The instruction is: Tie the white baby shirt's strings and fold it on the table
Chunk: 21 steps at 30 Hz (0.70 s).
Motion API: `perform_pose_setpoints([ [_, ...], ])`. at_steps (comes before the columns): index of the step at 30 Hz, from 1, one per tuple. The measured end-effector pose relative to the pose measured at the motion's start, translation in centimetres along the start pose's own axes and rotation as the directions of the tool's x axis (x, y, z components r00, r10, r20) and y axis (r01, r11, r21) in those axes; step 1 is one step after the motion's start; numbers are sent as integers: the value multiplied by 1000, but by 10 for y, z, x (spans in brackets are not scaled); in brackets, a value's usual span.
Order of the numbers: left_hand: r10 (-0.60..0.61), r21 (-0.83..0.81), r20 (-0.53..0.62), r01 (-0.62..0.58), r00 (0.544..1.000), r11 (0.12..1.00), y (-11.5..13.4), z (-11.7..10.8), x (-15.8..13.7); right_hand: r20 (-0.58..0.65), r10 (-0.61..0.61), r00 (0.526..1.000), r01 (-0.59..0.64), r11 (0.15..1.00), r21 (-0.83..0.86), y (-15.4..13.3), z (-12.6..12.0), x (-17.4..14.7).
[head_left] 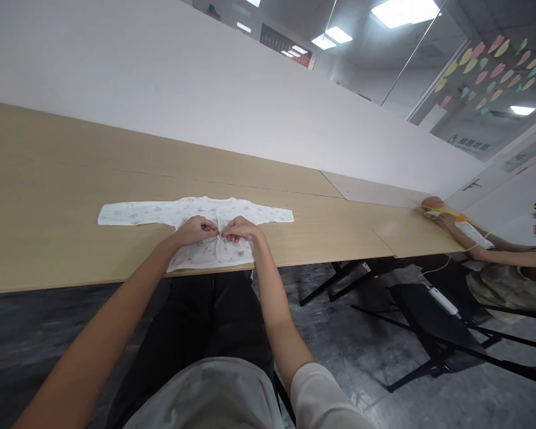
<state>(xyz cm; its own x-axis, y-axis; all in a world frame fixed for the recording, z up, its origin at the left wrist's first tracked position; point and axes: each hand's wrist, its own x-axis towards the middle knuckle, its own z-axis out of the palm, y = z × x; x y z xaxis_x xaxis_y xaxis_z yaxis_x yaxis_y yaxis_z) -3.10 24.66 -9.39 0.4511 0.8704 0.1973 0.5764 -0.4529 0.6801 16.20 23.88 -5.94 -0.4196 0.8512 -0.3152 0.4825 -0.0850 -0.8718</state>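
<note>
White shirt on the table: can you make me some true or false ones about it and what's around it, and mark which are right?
1. The left hand and the right hand are both at the front of the white shirt. True.
2. The white shirt is plain all over. False: it has small printed pictures.
3. Its sleeves are spread out sideways. True.
4. The white shirt lies on the floor. False: it lies on the table.
5. Another person is at the right of the picture. True.

a white corded device [443,301] lies on a black chair [429,325]; ceiling lights [404,11] glow.
</note>
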Motion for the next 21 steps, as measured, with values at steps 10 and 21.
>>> perform_pose_setpoints([
  [10,25,-37,-38,-26,999,999,0,3,0,25,1,1000,-2,999,52,0,0,1],
  [21,51,-110,66,-43,997,993,-1,0,2,95,-24,995,25,1000,-8,2,-3,3],
])
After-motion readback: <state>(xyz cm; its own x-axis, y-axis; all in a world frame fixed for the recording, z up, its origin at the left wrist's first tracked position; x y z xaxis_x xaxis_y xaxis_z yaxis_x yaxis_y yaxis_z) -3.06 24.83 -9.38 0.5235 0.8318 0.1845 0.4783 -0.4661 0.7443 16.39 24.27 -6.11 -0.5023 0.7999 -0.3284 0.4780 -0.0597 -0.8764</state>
